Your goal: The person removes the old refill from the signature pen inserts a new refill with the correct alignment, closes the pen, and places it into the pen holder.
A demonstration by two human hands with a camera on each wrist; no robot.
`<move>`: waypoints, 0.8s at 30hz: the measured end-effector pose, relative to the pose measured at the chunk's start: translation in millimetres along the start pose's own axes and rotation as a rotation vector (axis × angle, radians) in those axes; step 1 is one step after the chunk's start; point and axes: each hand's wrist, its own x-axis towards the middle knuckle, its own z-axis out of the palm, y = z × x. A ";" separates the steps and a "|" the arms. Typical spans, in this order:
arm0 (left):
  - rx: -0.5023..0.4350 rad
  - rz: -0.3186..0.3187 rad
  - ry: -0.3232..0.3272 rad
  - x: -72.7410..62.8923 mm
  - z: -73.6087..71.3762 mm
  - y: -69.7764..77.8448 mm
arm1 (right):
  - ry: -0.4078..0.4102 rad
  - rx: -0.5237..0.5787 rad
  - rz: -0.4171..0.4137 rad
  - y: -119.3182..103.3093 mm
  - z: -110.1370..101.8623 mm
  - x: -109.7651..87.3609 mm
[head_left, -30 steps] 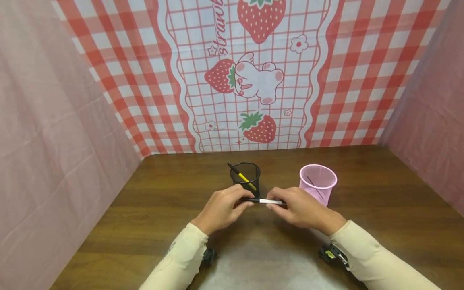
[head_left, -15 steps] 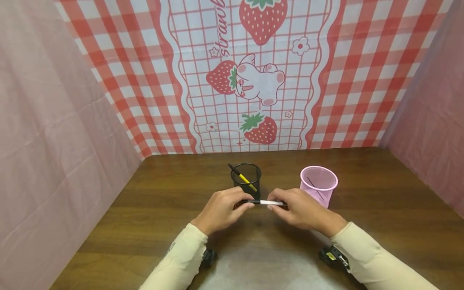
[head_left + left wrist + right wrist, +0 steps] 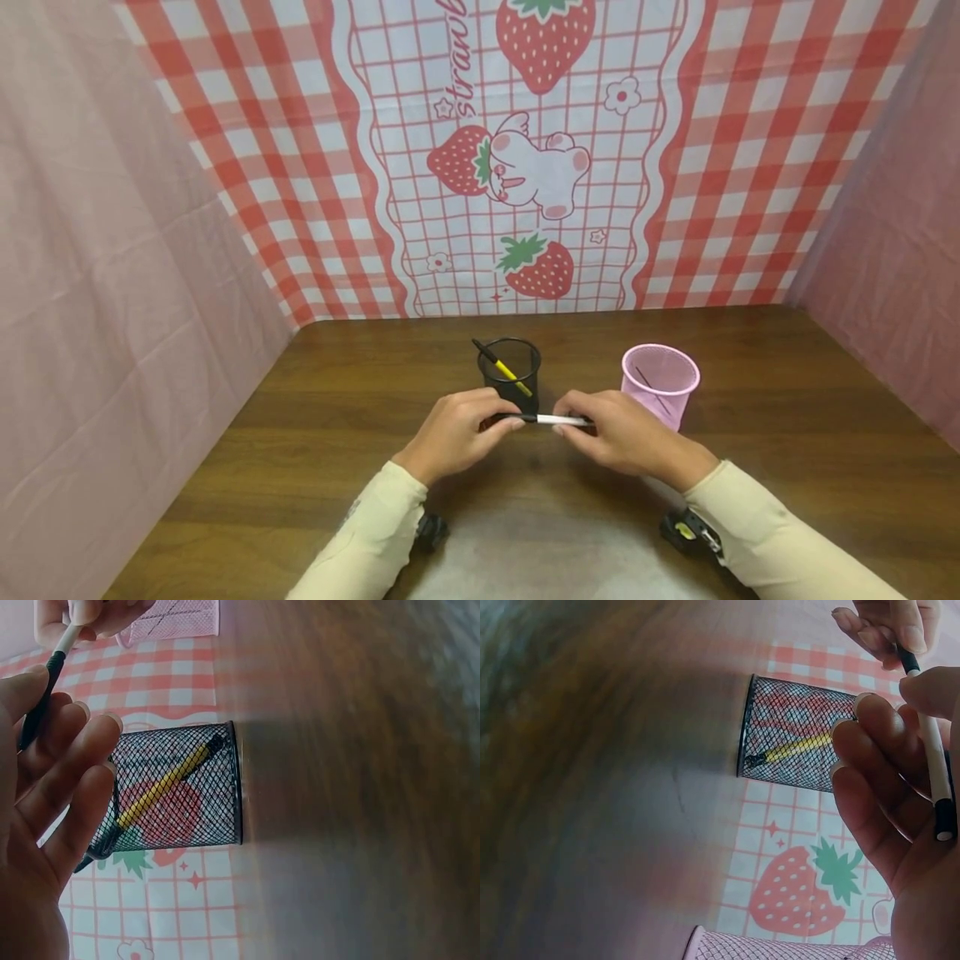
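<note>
A black-and-white marker is held level between both hands above the table. My left hand pinches its black end between thumb and fingers. The white barrel is pinched by my right hand; in the right wrist view the barrel runs under the thumb to a black tip. Just beyond the left hand stands a black mesh pen cup. A yellow marker with black ends leans inside it. Behind the right hand is a pink mesh pen cup.
The brown wooden table carries both cups. A red-and-white checked strawberry cloth hangs at its back edge. Pink curtains close off the left and right sides.
Hands and marker stay almost where they were. The view has shifted very slightly, and the left hand has edged a little to the left along the marker.
</note>
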 end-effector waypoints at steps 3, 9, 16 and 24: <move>-0.003 -0.016 -0.011 -0.1 -0.7 -0.3 | 0.000 0.003 0.000 0.0 -0.2 0.2; -0.001 -0.012 -0.012 0.7 0.0 -1.3 | 0.002 0.008 0.004 0.3 -1.0 0.2; -0.007 -0.028 -0.009 0.2 -0.3 -2.1 | 0.010 0.022 0.023 2.2 0.0 -0.4; -0.006 -0.062 -0.033 -0.6 -1.9 -3.1 | 0.027 0.041 0.023 3.8 0.0 -0.5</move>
